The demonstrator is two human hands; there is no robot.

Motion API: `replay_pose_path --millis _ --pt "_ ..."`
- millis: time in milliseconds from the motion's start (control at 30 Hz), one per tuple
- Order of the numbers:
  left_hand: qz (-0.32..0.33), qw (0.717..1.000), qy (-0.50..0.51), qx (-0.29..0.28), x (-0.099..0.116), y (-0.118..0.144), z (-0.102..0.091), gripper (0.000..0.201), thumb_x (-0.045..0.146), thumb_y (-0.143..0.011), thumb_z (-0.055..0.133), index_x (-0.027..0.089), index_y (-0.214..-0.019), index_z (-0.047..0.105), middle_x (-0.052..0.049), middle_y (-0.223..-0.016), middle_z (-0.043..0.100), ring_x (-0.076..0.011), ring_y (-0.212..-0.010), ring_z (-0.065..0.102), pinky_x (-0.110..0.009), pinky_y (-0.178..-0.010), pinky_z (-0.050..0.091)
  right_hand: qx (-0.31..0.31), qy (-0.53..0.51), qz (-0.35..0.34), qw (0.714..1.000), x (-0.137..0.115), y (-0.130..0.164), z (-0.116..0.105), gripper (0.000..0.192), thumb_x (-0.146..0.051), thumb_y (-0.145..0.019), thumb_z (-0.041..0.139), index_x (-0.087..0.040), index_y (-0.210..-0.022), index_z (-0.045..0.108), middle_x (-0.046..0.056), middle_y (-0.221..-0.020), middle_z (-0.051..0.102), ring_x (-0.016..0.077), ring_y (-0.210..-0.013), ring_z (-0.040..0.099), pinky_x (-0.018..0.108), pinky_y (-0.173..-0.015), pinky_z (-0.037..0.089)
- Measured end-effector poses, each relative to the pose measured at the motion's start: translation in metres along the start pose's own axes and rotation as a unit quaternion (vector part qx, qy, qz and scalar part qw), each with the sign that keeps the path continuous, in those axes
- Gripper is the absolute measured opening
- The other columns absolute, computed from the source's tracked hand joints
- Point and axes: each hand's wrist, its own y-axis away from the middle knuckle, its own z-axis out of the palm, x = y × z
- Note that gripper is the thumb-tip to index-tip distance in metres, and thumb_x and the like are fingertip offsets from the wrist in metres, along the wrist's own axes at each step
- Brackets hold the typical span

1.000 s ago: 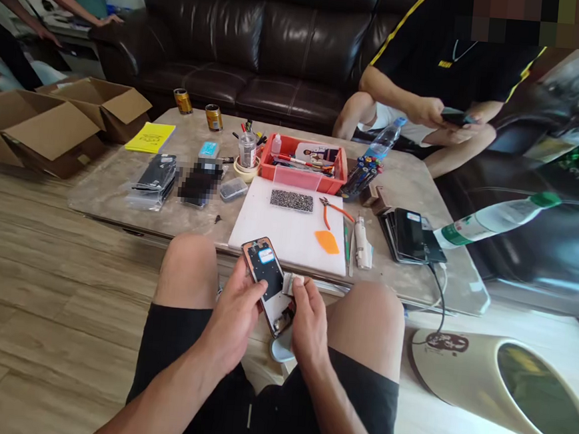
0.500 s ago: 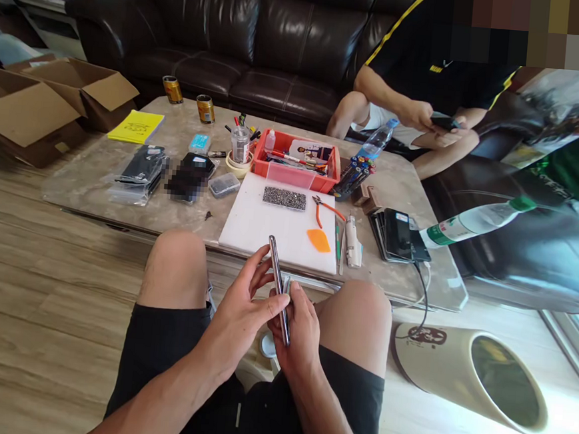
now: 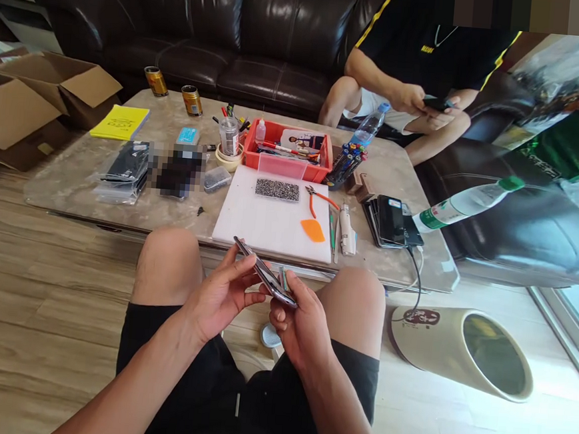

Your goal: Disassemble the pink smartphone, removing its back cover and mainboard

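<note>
Phone (image 3: 265, 276), dark and slim, held tilted and almost edge-on between the person's knees, just in front of the table (image 3: 416, 267). Left hand (image 3: 220, 295) cradles its upper end from below, fingers curled around the edge. Right hand (image 3: 301, 321) grips the lower end, thumb on top; a small pale part, possibly a strip or tab, seems pinched there, though it is too small to tell. Judging by the grip, the phone is being turned over for a look at one face. The next move calls for a steady two-handed hold, so the thin body does not slip to the floor.

On the table: a white work mat (image 3: 274, 222) carrying a grey speckled pad (image 3: 277, 189), an orange pry pick (image 3: 313, 229) and orange-handled pliers (image 3: 321, 201). Behind it sits a red tray (image 3: 287, 167) of tools. A stack of phones (image 3: 392, 222) lies to the right, and a yellow notepad (image 3: 120, 122) to the far left. A green-labelled bottle (image 3: 466, 203) lies on the sofa; its print cannot be read. Across the table another person sits holding a phone, in a black shirt with small yellow lettering, illegible.
</note>
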Motion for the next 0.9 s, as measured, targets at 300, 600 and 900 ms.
replay_pose_path --millis 300,600,900 --pt "-0.025 0.997 0.064 -0.019 -0.006 -0.005 -0.01 0.017 0.022 -0.093 0.073 0.016 -0.106 0.066 -0.013 -0.1 0.078 -0.0188 -0.076 0.073 -0.028 -0.065 0.061 -0.019 -0.029 0.004 0.999 -0.004 0.002 0.003 0.042 -0.048 -0.076 0.086 -0.011 -0.09 0.073 0.005 -0.078 0.072 0.0074 -0.045 0.057 0.015 -0.037 0.042" --pt "-0.025 0.998 0.036 -0.035 -0.008 -0.005 -0.012 0.022 0.028 -0.094 0.071 0.016 -0.112 0.067 -0.015 -0.108 0.077 -0.0223 -0.085 0.075 -0.032 -0.074 0.062 -0.023 -0.024 0.01 0.999 -0.004 0.002 0.003 0.046 -0.052 -0.073 0.086 -0.012 -0.089 0.069 0.005 -0.074 0.071 0.0086 -0.047 0.059 0.015 -0.039 0.042" --pt "-0.001 0.994 0.025 0.11 0.004 0.0 -0.004 0.038 0.008 -0.091 0.054 0.013 -0.126 0.067 -0.014 -0.105 0.08 -0.0278 -0.086 0.078 -0.04 -0.073 0.065 -0.066 0.211 -0.061 0.973 -0.013 -0.02 -0.01 0.031 -0.05 -0.093 0.061 -0.021 -0.084 0.057 -0.004 -0.065 0.061 0.0116 -0.053 0.057 0.021 -0.045 0.049"
